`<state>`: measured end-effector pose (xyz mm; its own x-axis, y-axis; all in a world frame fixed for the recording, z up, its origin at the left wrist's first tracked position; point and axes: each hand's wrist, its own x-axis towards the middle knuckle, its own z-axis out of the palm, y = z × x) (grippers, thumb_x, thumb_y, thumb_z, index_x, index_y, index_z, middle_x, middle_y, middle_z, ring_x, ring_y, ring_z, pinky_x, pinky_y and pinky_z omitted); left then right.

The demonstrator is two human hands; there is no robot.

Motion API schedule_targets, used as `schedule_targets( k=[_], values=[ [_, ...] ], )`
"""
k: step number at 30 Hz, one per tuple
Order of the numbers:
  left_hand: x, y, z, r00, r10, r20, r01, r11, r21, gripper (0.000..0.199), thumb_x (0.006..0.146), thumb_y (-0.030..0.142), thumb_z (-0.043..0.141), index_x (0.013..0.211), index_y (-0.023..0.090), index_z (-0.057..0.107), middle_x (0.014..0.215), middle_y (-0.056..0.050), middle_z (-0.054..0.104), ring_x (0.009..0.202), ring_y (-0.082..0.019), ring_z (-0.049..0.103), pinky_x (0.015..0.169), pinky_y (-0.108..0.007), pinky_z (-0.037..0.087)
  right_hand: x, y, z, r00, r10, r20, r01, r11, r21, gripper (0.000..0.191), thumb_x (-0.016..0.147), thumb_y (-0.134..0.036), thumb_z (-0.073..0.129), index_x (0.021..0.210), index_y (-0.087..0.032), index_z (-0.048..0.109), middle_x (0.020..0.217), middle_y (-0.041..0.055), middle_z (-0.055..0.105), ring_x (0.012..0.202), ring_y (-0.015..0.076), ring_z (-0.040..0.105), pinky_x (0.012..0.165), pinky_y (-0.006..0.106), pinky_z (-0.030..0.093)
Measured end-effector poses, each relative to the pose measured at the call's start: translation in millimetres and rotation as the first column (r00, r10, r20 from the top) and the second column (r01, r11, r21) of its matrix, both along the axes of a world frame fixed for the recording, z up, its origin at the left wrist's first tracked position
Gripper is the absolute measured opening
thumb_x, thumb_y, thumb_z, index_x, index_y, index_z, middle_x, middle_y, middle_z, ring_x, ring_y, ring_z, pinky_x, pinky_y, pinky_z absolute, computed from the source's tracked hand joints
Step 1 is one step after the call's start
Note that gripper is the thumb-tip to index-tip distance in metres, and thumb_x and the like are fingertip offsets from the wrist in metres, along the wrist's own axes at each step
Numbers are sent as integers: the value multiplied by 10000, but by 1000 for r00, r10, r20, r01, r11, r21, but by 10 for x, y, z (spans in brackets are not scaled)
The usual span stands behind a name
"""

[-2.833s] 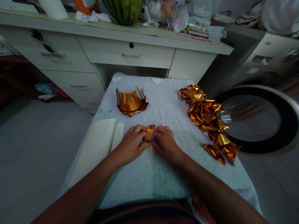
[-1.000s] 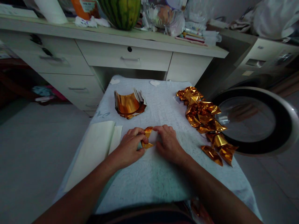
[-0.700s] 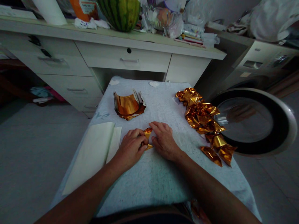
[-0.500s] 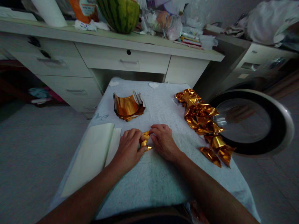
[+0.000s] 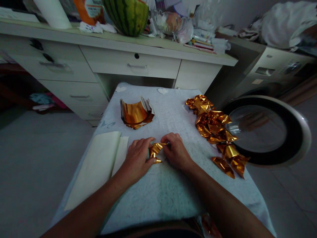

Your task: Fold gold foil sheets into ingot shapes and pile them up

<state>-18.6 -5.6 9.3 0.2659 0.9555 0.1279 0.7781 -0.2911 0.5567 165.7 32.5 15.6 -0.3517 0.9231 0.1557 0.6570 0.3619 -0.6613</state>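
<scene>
A small piece of folded gold foil paper [image 5: 155,151] lies between my hands on the cloth-covered table. My left hand [image 5: 138,152] holds its left side, thumb at the near end and fingers at the far end. With thumb and fingers closed, my right hand [image 5: 175,149] pinches the tip at its far right. Beyond my hands stands a curved stack of gold foil sheets [image 5: 134,113]. To the right, a row of folded gold foil pieces [image 5: 210,124] runs along the table edge. White paper sheets [image 5: 95,165] lie beside my left forearm.
A white counter with drawers [image 5: 133,62] stands behind the table, bearing a cut watermelon [image 5: 126,16], an orange packet [image 5: 89,11] and plastic bags. At the right, a washing machine's round door [image 5: 267,130] hangs open close to the table edge.
My right hand has closed its fingers on the foil's far tip and shifted slightly right. My left hand's fingers have lifted a little, and more of the foil shows.
</scene>
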Motion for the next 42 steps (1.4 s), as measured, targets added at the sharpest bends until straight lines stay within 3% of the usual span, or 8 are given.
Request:
schedule_targets(
  k=[3,7,11,17,24,32,42],
  values=[
    [-5,-1,29,999,-11,31,12,999,-42,595,758,184,698,1304,193,462,1087,-83,602,1048,-297,514,920,-468,427,13,-12,15,997,21,68,-20,1000,-23,227,806,-71,575,974,-189,670,903,48,597,910,213,484,841,362,348],
    [10,-11,43,989,-37,145,54,992,-115,574,761,122,631,1298,231,460,1120,-61,567,956,-227,580,874,-397,467,57,-15,30,996,22,82,-19,999,-26,126,838,-140,596,858,-205,702,913,58,572,942,225,472,846,376,340],
    [19,-7,64,966,9,259,42,980,-193,560,771,115,576,1300,247,447,1160,-52,569,741,-140,611,778,-333,489,124,13,11,996,42,-75,-44,999,-26,114,830,-111,584,822,-199,655,858,27,584,878,187,502,823,344,365],
    [-7,31,127,929,96,357,-4,968,-251,368,843,197,534,1206,239,499,776,24,656,726,-176,626,712,-310,452,143,21,-32,920,-87,-381,-15,966,-257,72,840,-240,550,808,-198,598,691,-24,525,642,128,474,611,264,374],
    [8,19,184,785,174,595,-13,964,-265,281,851,258,578,1126,237,525,858,16,647,695,-136,563,648,-263,442,132,15,24,808,-238,-539,-3,913,-408,191,811,-385,601,800,-195,577,685,-26,545,604,116,472,552,238,359],
    [-34,23,157,780,175,601,-66,978,-198,174,877,281,574,1027,219,635,910,-7,670,818,-159,623,764,-296,482,128,-12,85,770,-261,-582,-37,893,-449,190,782,-369,636,796,-195,562,664,-35,530,579,107,459,524,227,341],
    [-38,28,176,793,216,570,-140,975,-174,144,854,248,572,978,213,636,893,-7,676,808,-165,634,762,-308,502,102,-16,95,780,-232,-581,-76,887,-455,180,772,-351,664,840,-213,571,687,-28,562,603,112,488,527,226,368]
  ],
)
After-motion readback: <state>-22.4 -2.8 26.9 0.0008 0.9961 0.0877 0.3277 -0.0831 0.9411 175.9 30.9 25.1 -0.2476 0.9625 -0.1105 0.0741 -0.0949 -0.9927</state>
